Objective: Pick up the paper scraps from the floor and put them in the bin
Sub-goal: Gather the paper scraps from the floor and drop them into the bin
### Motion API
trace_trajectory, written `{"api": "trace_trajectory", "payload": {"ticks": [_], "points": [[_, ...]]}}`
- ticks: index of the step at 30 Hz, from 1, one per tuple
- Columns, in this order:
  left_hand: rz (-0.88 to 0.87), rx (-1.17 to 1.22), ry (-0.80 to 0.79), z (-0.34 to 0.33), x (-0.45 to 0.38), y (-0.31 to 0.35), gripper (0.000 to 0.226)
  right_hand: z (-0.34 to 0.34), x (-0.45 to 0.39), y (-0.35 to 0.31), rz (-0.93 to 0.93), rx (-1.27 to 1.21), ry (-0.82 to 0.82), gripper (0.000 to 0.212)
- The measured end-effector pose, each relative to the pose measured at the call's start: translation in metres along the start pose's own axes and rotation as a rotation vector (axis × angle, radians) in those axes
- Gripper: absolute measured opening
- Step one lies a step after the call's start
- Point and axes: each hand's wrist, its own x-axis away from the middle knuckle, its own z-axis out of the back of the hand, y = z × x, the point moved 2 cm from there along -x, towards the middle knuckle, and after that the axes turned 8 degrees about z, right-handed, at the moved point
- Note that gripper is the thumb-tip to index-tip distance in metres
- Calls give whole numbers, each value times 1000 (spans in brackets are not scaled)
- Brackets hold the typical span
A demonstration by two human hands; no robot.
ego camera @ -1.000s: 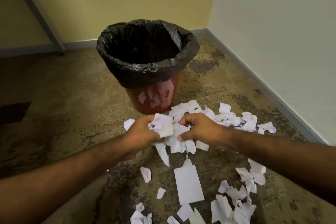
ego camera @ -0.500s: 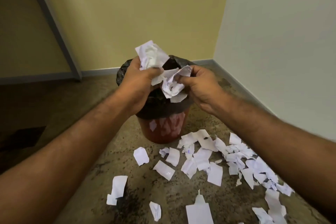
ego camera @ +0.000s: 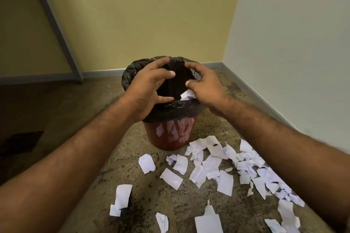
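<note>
Both the left hand [ego camera: 149, 89] and the right hand [ego camera: 205, 86] are hovering over the bin [ego camera: 170, 111] at 12 o'clock with fingers spread open and holding nothing, while many paper scraps [ego camera: 210, 166] are lying on the floor [ego camera: 79, 119] toward 5 o'clock of the bin.

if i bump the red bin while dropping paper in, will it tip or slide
The red bin probably slides rather than tips: it looks like thin plastic holding only paper, so light. It narrows toward its base, so a push high at the black liner could rock it.
</note>
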Motion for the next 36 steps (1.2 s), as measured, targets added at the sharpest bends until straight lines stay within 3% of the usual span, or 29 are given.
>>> {"api": "trace_trajectory", "payload": {"ticks": [5, 9, 11, 13, 15, 17, 19, 22, 24, 26, 30, 36], "points": [[-219, -97, 160, 2, 12, -15, 26, 2, -6, 0, 72, 19, -30, 47], [-572, -435, 270, 7, 35, -45, 11, 6, 3, 4, 232, 176, -50, 38], [-628, -577, 258, 12, 45, -70, 9, 13, 13, 8, 385, 307, 16, 25], [-549, -669, 225, 22, 49, -102, 13, 24, 23, 17, 522, 453, 91, 13], [-360, -807, 200, 37, 47, -139, 19, 37, 34, 32, 577, 541, 182, 9], [-130, -973, 203, 57, 40, -173, 32, 49, 46, 55, 511, 525, 277, 7], [119, -1102, 223, 83, 31, -200, 71, 56, 59, 85, 339, 478, 289, 8], [357, -1254, 183, 113, 20, -228, 110, 57, 73, 143, -84, 542, -8, 14], [422, -1265, 108, 123, 16, -244, 123, 55, 85, 180, -347, 652, -274, 53], [428, -1314, 24, 122, 15, -257, 129, 53, 96, 209, -498, 753, -472, 94], [369, -1377, -80, 103, 9, -275, 129, 41, 106, 241, -552, 807, -662, 131], [258, -1344, -164, 58, -5, -288, 120, -6, 116, 230, -443, 747, -916, 132]]}}
